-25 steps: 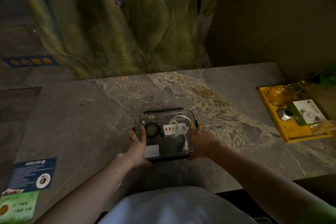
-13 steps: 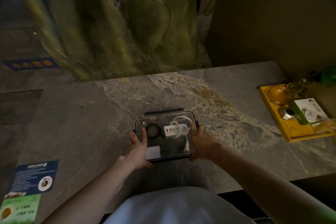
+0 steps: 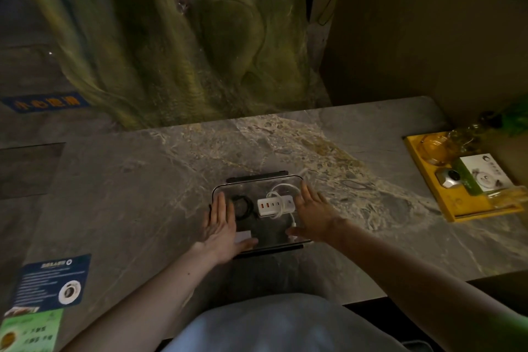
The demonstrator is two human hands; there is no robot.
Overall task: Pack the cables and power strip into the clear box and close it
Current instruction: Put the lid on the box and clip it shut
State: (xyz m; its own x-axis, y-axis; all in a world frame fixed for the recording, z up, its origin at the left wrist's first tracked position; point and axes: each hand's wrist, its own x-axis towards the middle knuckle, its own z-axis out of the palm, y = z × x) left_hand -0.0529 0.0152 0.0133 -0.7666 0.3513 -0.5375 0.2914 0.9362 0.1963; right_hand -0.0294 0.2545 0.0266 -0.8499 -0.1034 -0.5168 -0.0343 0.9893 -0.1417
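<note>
Now flat — hands (image 3: 220,223) (image 3: 313,216) atop clear box (image 3: 257,184)

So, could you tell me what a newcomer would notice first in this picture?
Probably the clear box at the middle of the table, holding a white power strip and a coiled black cable. The left hand and right hand lie flat on its top. A bright yellow tray sits at the right edge.

A box (image 3: 257,183) sits mid-table (image 3: 143,194), toward the person's edge. Inside it, a coiled cable (image 3: 243,206) lies left and a power strip (image 3: 274,204) right, just beside each other. The left hand (image 3: 221,226) lies flat over the box's left side, the right hand (image 3: 314,214) over its right. A tray (image 3: 463,208) stands at the table's right end, and leaflets (image 3: 51,280) lie at the near left corner.
</note>
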